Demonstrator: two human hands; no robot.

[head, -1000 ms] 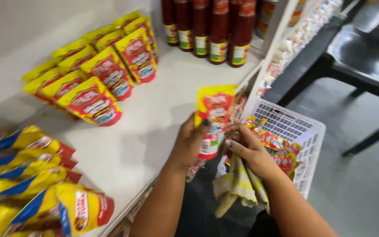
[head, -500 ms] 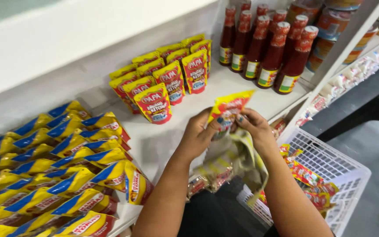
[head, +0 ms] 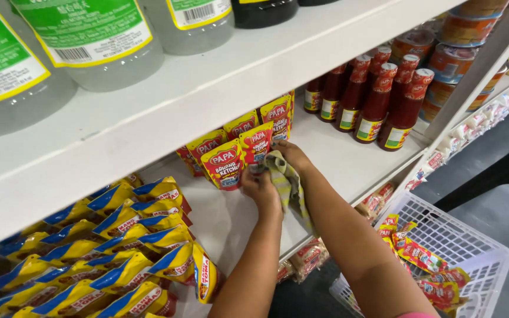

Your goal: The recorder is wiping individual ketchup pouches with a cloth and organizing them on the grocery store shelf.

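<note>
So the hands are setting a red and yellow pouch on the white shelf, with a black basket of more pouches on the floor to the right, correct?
Not quite: the basket is white, not black, as the head view shows. The hands, left and right, are at the red and yellow pouch on the white shelf.

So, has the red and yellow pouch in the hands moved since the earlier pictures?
Yes. The pouch, earlier held out in front of the shelf edge, now stands deep on the shelf beside the pouch row.

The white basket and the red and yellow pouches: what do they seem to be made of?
The white basket looks like moulded plastic, matt, with an even lattice wall. The red and yellow pouches seem to be glossy printed plastic film; they stand soft and catch light.
</note>
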